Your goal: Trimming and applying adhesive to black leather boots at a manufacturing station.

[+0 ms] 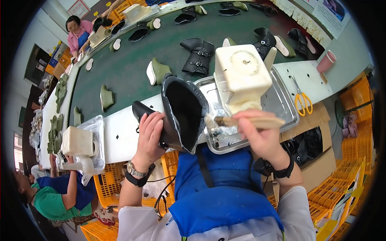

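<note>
Shallow rectangular steel tray sits on the white bench edge, holds a cream square plastic glue jug with round cap; wet smears on tray floor. Left hand wraps around the black leather boot upper, fingers curled on its outer side, opening tilted toward the camera, held over the bench edge just left of the tray. Right hand pinches a wooden-handled glue brush, bristles at the boot's rim. Yellow-handled scissors and pink cup lie right of the tray. Dark green conveyor belt carries black boots and olive soles. Orange plastic crates on the floor; other workers along the line at left
</note>
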Available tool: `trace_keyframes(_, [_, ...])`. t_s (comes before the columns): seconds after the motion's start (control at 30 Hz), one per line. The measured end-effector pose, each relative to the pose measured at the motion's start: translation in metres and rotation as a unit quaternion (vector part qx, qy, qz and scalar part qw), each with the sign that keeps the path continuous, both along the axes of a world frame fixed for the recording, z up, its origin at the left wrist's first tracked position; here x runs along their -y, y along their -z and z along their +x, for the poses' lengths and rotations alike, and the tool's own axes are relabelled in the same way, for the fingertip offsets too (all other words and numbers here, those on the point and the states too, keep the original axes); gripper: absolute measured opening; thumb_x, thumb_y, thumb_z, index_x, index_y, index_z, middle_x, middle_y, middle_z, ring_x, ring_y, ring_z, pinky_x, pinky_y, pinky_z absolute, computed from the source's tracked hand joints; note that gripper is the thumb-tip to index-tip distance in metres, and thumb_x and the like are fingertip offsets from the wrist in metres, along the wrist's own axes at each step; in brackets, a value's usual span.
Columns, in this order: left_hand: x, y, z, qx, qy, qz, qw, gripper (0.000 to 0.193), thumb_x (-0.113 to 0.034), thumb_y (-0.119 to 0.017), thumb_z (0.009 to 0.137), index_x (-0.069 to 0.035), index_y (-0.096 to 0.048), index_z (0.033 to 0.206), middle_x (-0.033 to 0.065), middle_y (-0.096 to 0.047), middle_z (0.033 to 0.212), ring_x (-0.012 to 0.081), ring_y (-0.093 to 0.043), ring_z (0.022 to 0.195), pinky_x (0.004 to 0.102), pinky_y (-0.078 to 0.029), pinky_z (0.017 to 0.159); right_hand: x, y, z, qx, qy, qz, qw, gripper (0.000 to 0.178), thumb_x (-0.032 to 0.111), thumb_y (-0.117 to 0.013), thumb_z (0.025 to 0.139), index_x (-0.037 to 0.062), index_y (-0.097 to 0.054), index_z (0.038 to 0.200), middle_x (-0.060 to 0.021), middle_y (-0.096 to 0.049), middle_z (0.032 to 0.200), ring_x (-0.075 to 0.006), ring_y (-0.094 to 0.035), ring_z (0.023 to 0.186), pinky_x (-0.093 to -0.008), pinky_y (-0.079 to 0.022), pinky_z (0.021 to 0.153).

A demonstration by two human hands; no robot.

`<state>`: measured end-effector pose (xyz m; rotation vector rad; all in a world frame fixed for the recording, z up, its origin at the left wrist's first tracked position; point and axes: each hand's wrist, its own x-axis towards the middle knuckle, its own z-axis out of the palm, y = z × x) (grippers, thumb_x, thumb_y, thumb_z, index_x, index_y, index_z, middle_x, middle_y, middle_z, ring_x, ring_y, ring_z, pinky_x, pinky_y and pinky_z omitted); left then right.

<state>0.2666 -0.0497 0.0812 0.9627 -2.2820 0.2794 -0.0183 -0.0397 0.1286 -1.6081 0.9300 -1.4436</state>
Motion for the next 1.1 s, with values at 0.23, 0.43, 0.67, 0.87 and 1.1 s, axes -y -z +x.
trace_keyframes(0.23, [-0.013,0.003,-0.015,-0.007,0.072,0.088,0.993,0.067,0.003,-0.065,0.051,0.001,-0.042,0.114,0.0194,-0.050,0.116,0.0372,-0.048,0.107,0.0506,-0.029,0.097,0.037,-0.027,0.003,0.164,-0.032,0.035,0.985,0.017,0.014,-0.057,0.084,-0.0010,-0.062,0.088,-0.0006,-0.056,0.063,-0.0027,-0.049,0.052,-0.0163,-0.038,0.044])
trace_keyframes(0.43, [-0.018,0.002,-0.018,-0.002,0.087,0.088,0.992,0.067,0.006,-0.062,0.051,-0.001,-0.042,0.115,0.0191,-0.050,0.115,0.0363,-0.049,0.106,0.0507,-0.028,0.096,0.055,-0.019,0.018,0.098,-0.014,0.017,0.995,0.016,0.015,-0.060,0.082,-0.0011,-0.062,0.082,0.0011,-0.056,0.060,-0.0023,-0.045,0.050,-0.0188,-0.035,0.044])
trace_keyframes(0.67, [-0.013,-0.001,-0.012,0.021,0.042,0.083,0.995,0.068,0.003,-0.064,0.051,0.000,-0.043,0.116,0.0181,-0.050,0.113,0.0338,-0.049,0.105,0.0498,-0.029,0.096,0.056,-0.004,-0.006,0.014,0.077,0.006,0.997,0.016,0.015,-0.061,0.081,-0.0006,-0.063,0.083,0.0006,-0.057,0.060,-0.0031,-0.047,0.050,-0.0194,-0.036,0.044])
trace_keyframes(0.87, [0.059,-0.014,0.048,-0.159,-0.190,0.116,0.962,0.091,-0.014,-0.077,0.054,0.000,-0.029,0.130,0.0212,-0.048,0.114,0.0356,-0.048,0.104,0.0395,-0.037,0.090,0.026,0.000,-0.058,0.017,0.144,0.063,0.987,0.016,0.012,-0.054,0.086,-0.0017,-0.061,0.089,0.0007,-0.052,0.061,-0.0039,-0.045,0.050,-0.0162,-0.034,0.045])
trace_keyframes(1.1, [0.213,0.020,0.146,-0.117,-0.387,0.225,0.887,0.099,-0.041,-0.072,0.062,-0.005,-0.017,0.136,0.0303,-0.043,0.117,0.0395,-0.049,0.104,0.0397,-0.041,0.087,-0.008,0.025,-0.089,-0.022,0.230,0.112,0.966,0.015,0.011,-0.051,0.087,-0.0012,-0.057,0.092,-0.0010,-0.052,0.063,-0.0045,-0.045,0.050,-0.0164,-0.036,0.045])
